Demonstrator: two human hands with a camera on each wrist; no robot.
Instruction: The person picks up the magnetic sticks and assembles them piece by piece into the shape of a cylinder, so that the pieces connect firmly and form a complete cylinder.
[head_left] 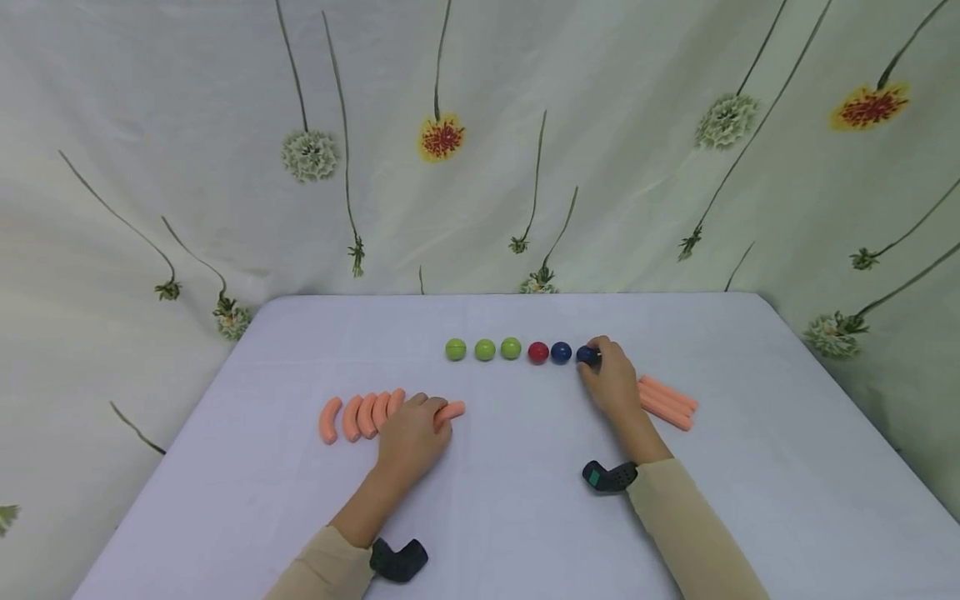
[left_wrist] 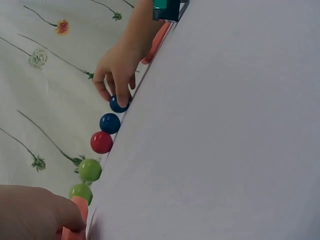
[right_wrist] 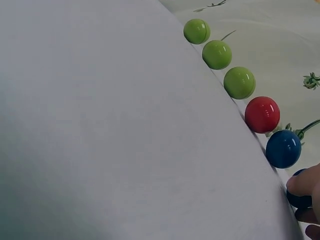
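blue ball (head_left: 587, 355) sits at the right end of a 6-ball row on the worktop (head_left: 525, 517), pinched by the right hand (head_left: 613, 383); left hand (head_left: 411, 435) grips a sausage (head_left: 450, 411).

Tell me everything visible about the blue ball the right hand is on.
The dark blue ball is small, round and glossy, like smooth plastic. It sits on the pale tabletop at the right end of a row of six balls, just right of a second blue ball, with a slight gap between them. The right hand pinches it with curled fingertips, covering much of it in the right wrist view. The left wrist view shows fingers on both sides.
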